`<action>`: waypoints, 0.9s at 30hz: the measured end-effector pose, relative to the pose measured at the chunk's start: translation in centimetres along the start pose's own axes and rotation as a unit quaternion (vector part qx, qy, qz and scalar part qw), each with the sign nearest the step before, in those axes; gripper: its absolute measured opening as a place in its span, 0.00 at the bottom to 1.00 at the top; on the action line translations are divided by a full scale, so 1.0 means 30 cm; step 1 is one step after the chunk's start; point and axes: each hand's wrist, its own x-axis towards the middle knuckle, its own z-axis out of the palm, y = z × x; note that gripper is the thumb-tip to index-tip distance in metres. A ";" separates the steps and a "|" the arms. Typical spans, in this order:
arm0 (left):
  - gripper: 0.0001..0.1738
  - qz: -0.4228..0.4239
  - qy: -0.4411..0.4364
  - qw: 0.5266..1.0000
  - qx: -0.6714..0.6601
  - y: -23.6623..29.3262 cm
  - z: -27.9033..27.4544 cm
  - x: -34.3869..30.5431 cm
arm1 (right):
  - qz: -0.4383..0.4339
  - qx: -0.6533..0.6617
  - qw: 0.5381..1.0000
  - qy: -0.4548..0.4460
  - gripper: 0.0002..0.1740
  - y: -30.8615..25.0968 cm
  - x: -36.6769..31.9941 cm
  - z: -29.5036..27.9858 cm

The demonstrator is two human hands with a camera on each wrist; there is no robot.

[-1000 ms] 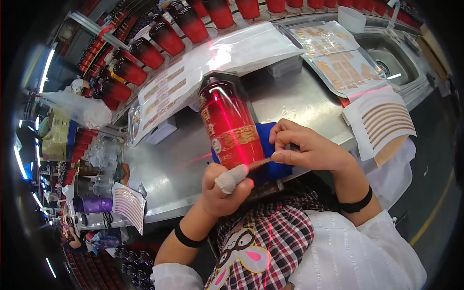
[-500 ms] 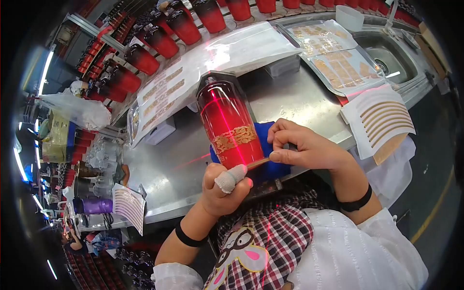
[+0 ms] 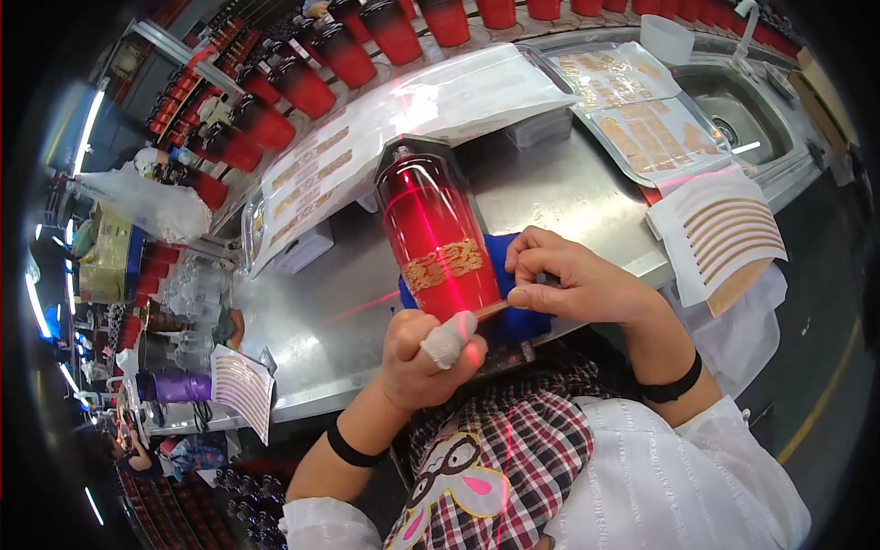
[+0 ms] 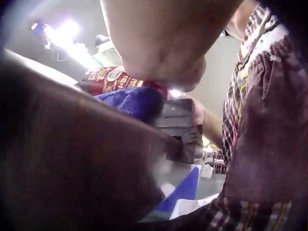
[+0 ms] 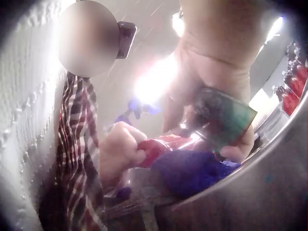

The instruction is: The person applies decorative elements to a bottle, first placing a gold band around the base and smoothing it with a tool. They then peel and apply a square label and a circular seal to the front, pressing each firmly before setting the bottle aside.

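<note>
A red bottle [image 3: 435, 234] with a gold band decal [image 3: 445, 263] lies tilted on a blue cloth [image 3: 522, 321] at the steel bench's near edge. My left hand [image 3: 426, 357] grips the bottle's base end, with a white wrap on one fingertip. My right hand [image 3: 568, 280] pinches a thin card whose edge [image 3: 490, 309] touches the bottle's lower side. In the right wrist view the card [image 5: 224, 118] looks greenish and translucent above the bottle [image 5: 161, 147] and the cloth [image 5: 192, 171]. A red laser line runs along the bottle.
Sheets of gold strip decals [image 3: 724, 229] hang over the bench edge at the right. Behind them are trays of decals [image 3: 642, 110] and a sink [image 3: 742, 101]. Rows of red bottles [image 3: 302, 73] line the back. A long plastic-covered decal sheet [image 3: 403, 119] lies behind the bottle.
The bottle has turned in my left hand: the vertical gold lettering has rolled out of sight and the gold band now faces up. Both hands stay at the base.
</note>
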 end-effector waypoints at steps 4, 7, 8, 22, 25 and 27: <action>0.17 0.040 -0.035 0.998 0.031 -0.006 -0.005 0.056 | -0.005 -0.001 1.000 0.003 0.13 -0.001 0.001 0.007; 0.17 -0.007 0.001 1.000 -0.012 -0.013 0.015 0.003 | -0.013 -0.005 1.000 0.011 0.14 0.001 -0.001 0.008; 0.17 -0.034 0.018 0.999 -0.034 -0.013 0.023 -0.018 | -0.012 -0.006 1.000 0.014 0.14 -0.003 -0.001 0.010; 0.15 -0.032 0.039 0.998 -0.037 -0.007 0.024 -0.005 | -0.019 -0.004 1.000 0.018 0.14 0.004 -0.005 0.011; 0.16 -0.026 0.028 0.999 -0.026 -0.001 0.012 0.003 | -0.013 -0.013 1.000 0.017 0.14 0.004 0.004 0.016; 0.16 0.023 0.000 0.999 0.023 -0.004 0.002 0.034 | -0.013 -0.018 1.000 0.012 0.14 0.004 0.005 0.013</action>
